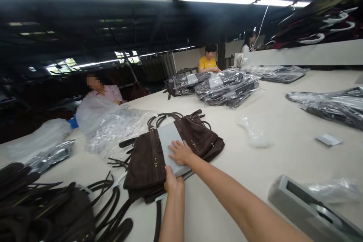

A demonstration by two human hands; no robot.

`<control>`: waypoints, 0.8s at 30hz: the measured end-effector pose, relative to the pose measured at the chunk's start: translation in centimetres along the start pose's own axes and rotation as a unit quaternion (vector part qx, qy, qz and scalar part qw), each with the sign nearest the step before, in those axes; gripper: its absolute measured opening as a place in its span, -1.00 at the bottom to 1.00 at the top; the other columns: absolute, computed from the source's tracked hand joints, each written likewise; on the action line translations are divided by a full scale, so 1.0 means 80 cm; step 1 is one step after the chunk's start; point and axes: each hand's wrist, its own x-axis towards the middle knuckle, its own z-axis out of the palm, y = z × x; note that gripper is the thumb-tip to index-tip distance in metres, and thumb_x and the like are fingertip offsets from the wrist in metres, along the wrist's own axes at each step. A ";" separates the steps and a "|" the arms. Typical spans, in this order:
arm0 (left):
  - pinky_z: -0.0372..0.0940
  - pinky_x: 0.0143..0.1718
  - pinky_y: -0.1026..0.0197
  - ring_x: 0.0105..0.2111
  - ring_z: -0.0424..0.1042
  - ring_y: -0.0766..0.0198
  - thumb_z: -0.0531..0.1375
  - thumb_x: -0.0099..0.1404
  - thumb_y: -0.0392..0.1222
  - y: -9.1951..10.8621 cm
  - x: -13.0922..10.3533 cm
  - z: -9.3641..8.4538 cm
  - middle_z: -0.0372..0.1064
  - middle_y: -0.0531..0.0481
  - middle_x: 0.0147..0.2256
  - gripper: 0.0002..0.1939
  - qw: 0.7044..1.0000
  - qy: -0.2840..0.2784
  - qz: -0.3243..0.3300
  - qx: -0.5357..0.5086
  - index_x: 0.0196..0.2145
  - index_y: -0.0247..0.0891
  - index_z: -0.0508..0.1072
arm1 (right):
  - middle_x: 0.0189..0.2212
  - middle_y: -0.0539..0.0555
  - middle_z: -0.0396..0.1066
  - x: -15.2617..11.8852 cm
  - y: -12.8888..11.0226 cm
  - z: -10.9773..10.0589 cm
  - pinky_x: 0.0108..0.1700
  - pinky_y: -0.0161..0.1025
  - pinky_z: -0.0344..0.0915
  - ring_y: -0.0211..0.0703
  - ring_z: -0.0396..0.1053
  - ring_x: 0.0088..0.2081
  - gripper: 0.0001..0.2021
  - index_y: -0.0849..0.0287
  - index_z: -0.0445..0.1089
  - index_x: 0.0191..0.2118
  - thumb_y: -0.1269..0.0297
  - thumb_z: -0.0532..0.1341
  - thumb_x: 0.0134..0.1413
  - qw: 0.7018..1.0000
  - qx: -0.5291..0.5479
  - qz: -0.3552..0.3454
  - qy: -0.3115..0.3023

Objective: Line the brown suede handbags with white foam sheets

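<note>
A dark brown handbag (147, 155) with looped handles and brass-coloured fittings lies on the pale table in front of me. A light grey band (168, 136), which looks like paper or thin card, runs across its middle. My right hand (180, 152) lies flat on this band with its fingers spread. At the band's near end, my left hand (173, 180) grips the edge, thumb on top and the other fingers hidden beneath. Dark straps and a tassel show at the bag's left side.
More brown bags (65, 211) with long straps are heaped at near left. Clear plastic bags (113, 124) lie behind them. Wrapped bags (227, 87) sit farther back. A grey tape dispenser (309, 208) stands at near right. Several people are around the table, one in a yellow shirt (207, 63).
</note>
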 end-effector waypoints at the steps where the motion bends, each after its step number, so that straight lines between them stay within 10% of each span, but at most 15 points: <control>1: 0.42 -0.17 0.07 -0.16 0.42 0.21 0.17 0.34 -0.06 -0.003 0.006 -0.003 0.36 -0.10 -0.05 -0.65 1.000 0.011 0.001 -0.003 0.01 -0.28 0.36 | 0.38 0.16 -0.21 -0.001 0.002 0.005 0.32 0.26 -0.26 0.07 -0.27 0.38 -0.43 0.14 -0.02 0.36 0.02 -0.09 0.34 1.000 -0.004 0.004 -0.005; 5: 0.42 -0.18 0.08 -0.18 0.43 0.22 0.18 0.34 -0.08 0.005 0.021 -0.008 0.38 -0.09 -0.07 -0.67 0.999 0.039 0.007 -0.017 -0.01 -0.29 0.37 | 0.38 0.14 -0.16 0.003 -0.007 -0.021 0.33 0.21 -0.26 0.02 -0.24 0.38 -0.41 0.13 0.00 0.36 -0.01 -0.08 0.32 0.999 -0.034 0.021 0.006; 10: 0.43 -0.22 0.12 -0.21 0.44 0.25 0.18 0.34 -0.11 0.015 0.027 -0.015 0.39 -0.08 -0.10 -0.70 0.999 0.041 0.005 -0.024 -0.03 -0.30 0.38 | 0.39 0.26 -0.50 -0.017 0.033 -0.081 0.27 0.23 -0.72 0.07 -0.61 0.38 -0.34 0.40 -0.20 0.39 0.09 -0.09 0.33 0.984 -0.085 0.124 0.097; 16: 0.45 -0.22 0.14 -0.22 0.47 0.27 0.17 0.35 -0.11 0.007 0.015 -0.023 0.42 -0.07 -0.12 -0.72 0.999 0.031 0.011 0.016 -0.05 -0.31 0.40 | 0.37 0.29 -0.24 -0.075 0.136 -0.050 0.31 0.26 -0.35 0.07 -0.32 0.39 -0.36 0.41 -0.23 0.39 0.11 -0.16 0.35 0.959 -0.063 0.271 0.045; 24: 0.50 -0.17 0.03 -0.18 0.53 0.06 0.15 0.25 -0.31 0.061 -0.038 -0.053 0.48 -0.15 -0.32 -0.84 0.980 0.008 -0.006 0.200 -0.19 -0.27 0.42 | 0.33 0.43 -0.11 -0.052 0.124 -0.074 0.27 0.34 -0.33 0.23 -0.21 0.36 -0.32 0.44 -0.05 0.35 0.10 0.05 0.26 0.947 -0.060 0.311 0.058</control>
